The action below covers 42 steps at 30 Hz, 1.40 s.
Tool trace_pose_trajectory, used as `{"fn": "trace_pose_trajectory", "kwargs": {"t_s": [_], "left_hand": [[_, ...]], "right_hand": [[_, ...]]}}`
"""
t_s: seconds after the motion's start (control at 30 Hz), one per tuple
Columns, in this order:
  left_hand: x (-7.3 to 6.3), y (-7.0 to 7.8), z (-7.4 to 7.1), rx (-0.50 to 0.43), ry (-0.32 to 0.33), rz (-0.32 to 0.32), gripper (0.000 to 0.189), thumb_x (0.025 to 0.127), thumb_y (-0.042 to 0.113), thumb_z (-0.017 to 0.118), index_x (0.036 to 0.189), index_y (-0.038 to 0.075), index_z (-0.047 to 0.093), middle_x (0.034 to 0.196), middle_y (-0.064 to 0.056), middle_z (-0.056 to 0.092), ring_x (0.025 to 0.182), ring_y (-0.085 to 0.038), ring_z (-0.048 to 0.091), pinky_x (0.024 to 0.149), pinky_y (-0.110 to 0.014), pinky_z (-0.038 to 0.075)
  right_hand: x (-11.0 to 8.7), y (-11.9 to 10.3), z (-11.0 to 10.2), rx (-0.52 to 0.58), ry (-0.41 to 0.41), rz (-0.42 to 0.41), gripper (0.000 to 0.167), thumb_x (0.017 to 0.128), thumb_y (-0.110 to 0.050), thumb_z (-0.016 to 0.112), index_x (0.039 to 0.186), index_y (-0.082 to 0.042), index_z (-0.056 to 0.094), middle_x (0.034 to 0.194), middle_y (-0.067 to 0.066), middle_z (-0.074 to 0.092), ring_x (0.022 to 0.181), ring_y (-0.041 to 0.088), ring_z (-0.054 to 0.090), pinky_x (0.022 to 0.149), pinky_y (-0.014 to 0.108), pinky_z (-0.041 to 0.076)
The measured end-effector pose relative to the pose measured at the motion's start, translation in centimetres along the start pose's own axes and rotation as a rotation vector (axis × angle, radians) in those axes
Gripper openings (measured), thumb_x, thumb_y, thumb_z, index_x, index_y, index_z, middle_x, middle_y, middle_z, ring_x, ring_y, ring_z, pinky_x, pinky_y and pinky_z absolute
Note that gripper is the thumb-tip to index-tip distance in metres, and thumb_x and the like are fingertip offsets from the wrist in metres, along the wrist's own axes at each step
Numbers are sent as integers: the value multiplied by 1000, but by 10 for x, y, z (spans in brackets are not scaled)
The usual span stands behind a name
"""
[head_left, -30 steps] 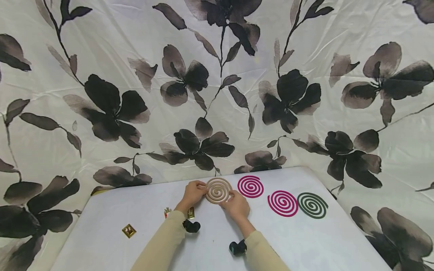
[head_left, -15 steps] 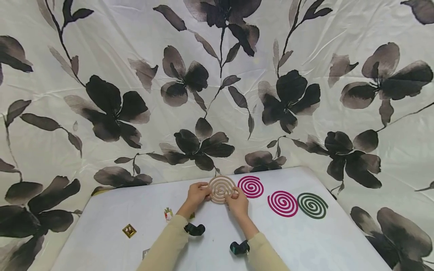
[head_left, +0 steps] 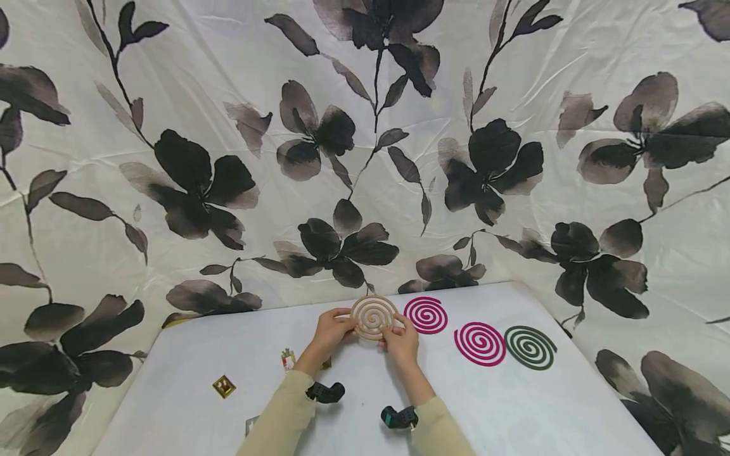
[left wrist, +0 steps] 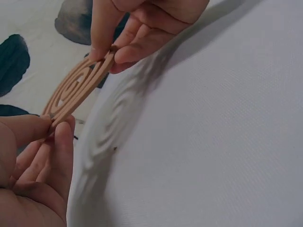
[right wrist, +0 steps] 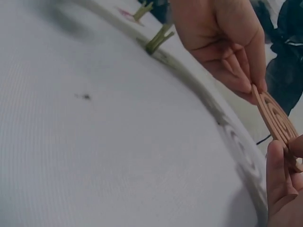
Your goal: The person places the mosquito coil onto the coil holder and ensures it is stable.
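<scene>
A tan mosquito coil is held tilted above the white tabletop, its spiral shadow falling on the surface below. My left hand pinches its left edge between thumb and fingers. At the lower right edge, my right hand pinches it the same way. In the left wrist view both thumbs lie on the upper face of the coil, with fingers underneath. The right wrist view shows the coil nearly edge-on between the two hands.
Two magenta coils and a dark green coil lie to the right. On the left are a small gold diamond-shaped piece, a small red-and-white piece and a grey piece. Floral fabric hangs behind the table.
The tan coil has been raised slightly and shifted a little right, with both hands following it. The coils on the right and the small pieces stay put; the view has turned slightly.
</scene>
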State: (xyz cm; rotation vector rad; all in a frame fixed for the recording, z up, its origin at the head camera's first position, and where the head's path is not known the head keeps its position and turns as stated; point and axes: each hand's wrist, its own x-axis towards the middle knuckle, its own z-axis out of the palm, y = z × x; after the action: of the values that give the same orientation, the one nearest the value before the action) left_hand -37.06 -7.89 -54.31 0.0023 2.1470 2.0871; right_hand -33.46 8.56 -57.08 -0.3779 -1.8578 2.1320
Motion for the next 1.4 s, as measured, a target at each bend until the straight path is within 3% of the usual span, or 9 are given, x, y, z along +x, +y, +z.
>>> {"fn": "trace_pose_trajectory", "kwargs": {"t_s": [0.27, 0.43, 0.83, 1.03, 1.23, 1.4], "left_hand": [[-5, 3, -5, 13, -7, 7, 44, 90, 3, 67, 130, -9, 53, 89, -10, 71, 73, -11, 66, 69, -27, 57], [-10, 8, -7, -29, 10, 20, 43, 90, 4, 68, 127, -11, 54, 89, -12, 71, 73, -13, 68, 69, -28, 58], [-20, 12, -16, -128, 47, -23, 44, 89, 4, 68, 128, -9, 52, 91, -10, 71, 71, -12, 67, 61, -23, 56], [-26, 11, -20, -162, 53, -11, 45, 90, 3, 67, 129, -11, 50, 94, -11, 70, 74, -13, 68, 64, -24, 57], [-36, 15, -25, -197, 23, -17, 49, 90, 3, 67, 132, -12, 46, 94, -11, 70, 73, -12, 68, 64, -23, 57], [-41, 12, -28, -213, 51, -12, 50, 90, 3, 68, 131, -12, 45, 93, -11, 70, 73, -13, 68, 63, -23, 57]], "right_hand": [[-6, -11, 3, 99, -28, 23, 47, 82, 11, 66, 128, 6, 53, 73, 10, 62, 54, 11, 60, 50, 22, 54], [-9, -20, 4, 141, -79, 64, 48, 84, 9, 66, 130, 4, 53, 78, 11, 63, 60, 13, 62, 53, 23, 55], [-17, -35, 6, 123, -193, 103, 47, 86, 5, 66, 130, 4, 50, 85, 11, 63, 65, 14, 62, 56, 23, 56], [-20, -39, 11, 108, -207, 117, 41, 88, 2, 66, 125, 8, 51, 89, 13, 65, 67, 13, 63, 57, 22, 55], [-23, -40, 15, 115, -219, 125, 36, 89, 0, 67, 121, 11, 54, 83, 6, 66, 64, 10, 61, 56, 20, 54], [-25, -39, 18, 108, -236, 124, 36, 89, -2, 67, 120, 11, 55, 83, 5, 66, 64, 8, 60, 55, 19, 53]]}}
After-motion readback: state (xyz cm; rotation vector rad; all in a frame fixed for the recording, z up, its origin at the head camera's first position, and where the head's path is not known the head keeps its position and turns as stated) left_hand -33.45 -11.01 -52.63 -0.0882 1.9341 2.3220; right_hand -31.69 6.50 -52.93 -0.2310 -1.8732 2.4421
